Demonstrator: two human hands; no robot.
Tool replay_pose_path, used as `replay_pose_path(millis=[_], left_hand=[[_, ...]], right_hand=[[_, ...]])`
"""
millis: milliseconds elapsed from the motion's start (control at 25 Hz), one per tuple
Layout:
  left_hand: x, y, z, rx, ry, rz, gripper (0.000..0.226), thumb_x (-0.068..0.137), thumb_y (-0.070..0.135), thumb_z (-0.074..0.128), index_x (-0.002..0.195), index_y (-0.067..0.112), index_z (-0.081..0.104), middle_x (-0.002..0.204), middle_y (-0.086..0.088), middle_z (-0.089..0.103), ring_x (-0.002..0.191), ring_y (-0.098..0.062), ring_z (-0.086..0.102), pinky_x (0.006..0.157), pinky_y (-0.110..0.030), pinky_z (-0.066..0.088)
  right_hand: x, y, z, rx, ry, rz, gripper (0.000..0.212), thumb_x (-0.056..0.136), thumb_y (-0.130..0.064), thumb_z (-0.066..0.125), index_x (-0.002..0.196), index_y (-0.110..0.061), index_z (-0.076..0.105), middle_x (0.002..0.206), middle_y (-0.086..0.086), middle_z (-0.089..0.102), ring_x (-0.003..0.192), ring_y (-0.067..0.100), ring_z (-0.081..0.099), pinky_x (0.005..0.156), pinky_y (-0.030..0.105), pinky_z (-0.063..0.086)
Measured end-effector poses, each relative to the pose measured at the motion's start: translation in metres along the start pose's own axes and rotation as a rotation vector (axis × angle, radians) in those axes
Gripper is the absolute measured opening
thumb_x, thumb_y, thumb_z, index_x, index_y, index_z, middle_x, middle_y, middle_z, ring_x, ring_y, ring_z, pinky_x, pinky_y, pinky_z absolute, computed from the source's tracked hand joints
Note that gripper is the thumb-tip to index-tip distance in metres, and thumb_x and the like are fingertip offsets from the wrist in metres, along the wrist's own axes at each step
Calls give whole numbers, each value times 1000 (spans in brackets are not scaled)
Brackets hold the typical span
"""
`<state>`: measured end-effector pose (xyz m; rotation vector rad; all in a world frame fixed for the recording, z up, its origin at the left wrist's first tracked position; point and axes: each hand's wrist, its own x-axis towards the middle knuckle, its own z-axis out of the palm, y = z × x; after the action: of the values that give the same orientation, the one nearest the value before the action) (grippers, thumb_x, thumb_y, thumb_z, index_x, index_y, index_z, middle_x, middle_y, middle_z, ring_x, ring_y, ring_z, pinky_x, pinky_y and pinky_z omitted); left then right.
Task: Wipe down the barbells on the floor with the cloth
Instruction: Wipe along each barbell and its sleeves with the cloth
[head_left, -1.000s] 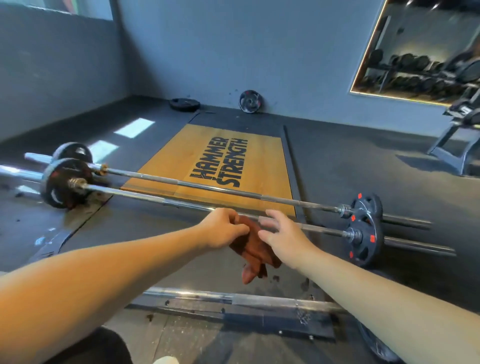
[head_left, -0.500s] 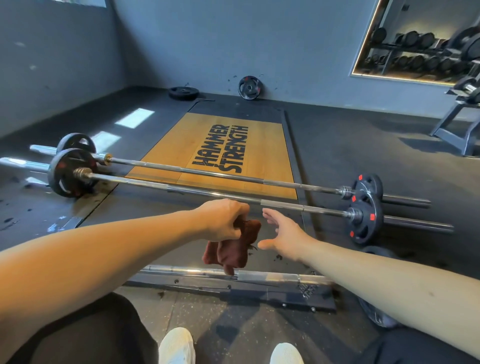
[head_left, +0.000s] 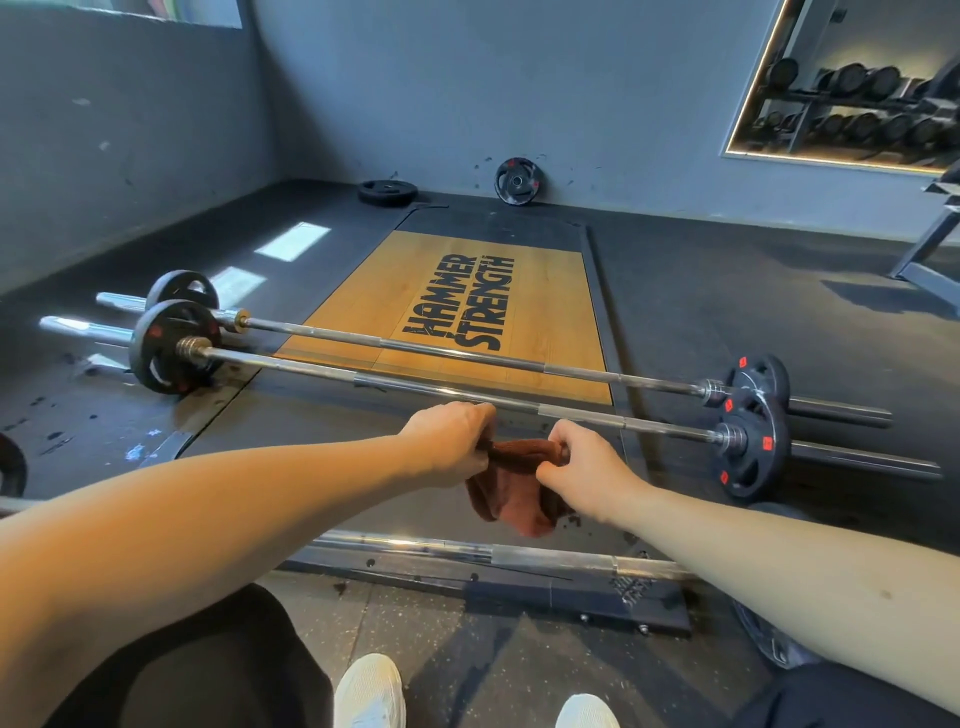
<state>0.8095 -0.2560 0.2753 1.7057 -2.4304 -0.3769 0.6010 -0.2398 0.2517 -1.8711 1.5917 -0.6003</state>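
Note:
Two loaded barbells lie side by side across the floor: the near barbell (head_left: 415, 387) and the far barbell (head_left: 467, 358), each with black plates at both ends. A brown cloth (head_left: 514, 488) hangs in the air just short of the near bar. My left hand (head_left: 447, 441) grips its left top edge and my right hand (head_left: 582, 467) pinches its right top edge, with a short stretch of cloth taut between them. A third bar (head_left: 467, 553) lies closer to me, on the platform's black edge.
A wooden lifting platform (head_left: 550, 312) with black lettering lies beyond the bars. Two loose plates (head_left: 517, 182) sit by the back wall. A bench frame (head_left: 930, 249) stands at the right. My white shoes (head_left: 371, 691) are at the bottom.
My right hand, open half a second ago, has closed on the cloth's right edge. The cloth, held bunched by the left hand alone, is now stretched between both hands.

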Motion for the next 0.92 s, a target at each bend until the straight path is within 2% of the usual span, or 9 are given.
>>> replay_pose_path(millis=[200, 320, 400, 480, 600, 680, 760, 840, 920], left_hand=[[8, 8, 4, -513, -37, -311, 22, 96, 35, 62, 86, 16, 57, 83, -1, 60, 73, -15, 56, 60, -27, 44], [11, 11, 6, -963, -72, -461, 28, 98, 34, 59, 106, 9, 66, 95, -10, 72, 80, -23, 66, 71, -36, 58], [9, 12, 5, -1197, -107, -449, 34, 98, 38, 57, 111, 9, 70, 97, -10, 74, 85, -25, 67, 74, -36, 56], [8, 13, 2, -1211, -102, -382, 34, 96, 43, 63, 104, 12, 72, 96, -6, 76, 91, -22, 70, 75, -32, 56], [6, 13, 2, -1063, -3, -331, 14, 94, 22, 69, 95, 12, 60, 93, -7, 72, 88, -17, 70, 74, -30, 59], [6, 8, 1, -961, -13, -279, 12, 93, 15, 68, 98, 11, 58, 98, -10, 70, 91, -22, 70, 82, -37, 62], [5, 6, -1, -886, -74, -213, 15, 91, 16, 69, 101, 11, 60, 101, -13, 70, 98, -27, 69, 91, -43, 60], [5, 6, -4, -872, -115, -163, 16, 91, 14, 69, 104, 9, 61, 99, -12, 67, 95, -26, 67, 93, -42, 59], [8, 6, -6, -867, -120, -141, 13, 93, 11, 67, 103, 8, 60, 96, -12, 64, 90, -24, 63, 88, -37, 57]], right_hand=[[3, -2, -6, 5, 151, -16, 11, 91, -27, 67, 90, -21, 58, 83, -1, 67, 80, 17, 64, 74, 42, 59], [2, -4, -6, 34, 150, -125, 10, 93, -27, 67, 102, -30, 62, 97, -11, 68, 93, 10, 64, 79, 29, 57], [0, -7, -6, 30, 83, -213, 25, 94, -26, 69, 117, -33, 63, 110, -17, 65, 106, 5, 60, 91, 24, 51], [-1, -10, -3, -9, 16, -282, 26, 91, -27, 73, 115, -30, 65, 122, -18, 62, 116, 4, 56, 100, 24, 47], [0, -5, -2, 67, -44, -266, 12, 89, -27, 75, 97, -27, 65, 139, -19, 55, 124, 2, 51, 106, 26, 42], [1, -1, -5, 159, -23, -194, 23, 91, -24, 73, 111, -30, 62, 140, -18, 55, 125, 4, 53, 109, 33, 46], [5, 4, -10, 206, -80, -105, 53, 92, -20, 74, 138, -31, 51, 145, -15, 54, 132, 5, 49, 115, 32, 38], [7, 5, -12, 281, -208, 4, 67, 92, -20, 75, 150, -27, 43, 140, -8, 61, 129, 9, 53, 111, 29, 35], [9, 12, -15, 325, -243, 65, 46, 90, -24, 77, 133, -24, 63, 119, -3, 73, 116, 15, 64, 108, 33, 44]])
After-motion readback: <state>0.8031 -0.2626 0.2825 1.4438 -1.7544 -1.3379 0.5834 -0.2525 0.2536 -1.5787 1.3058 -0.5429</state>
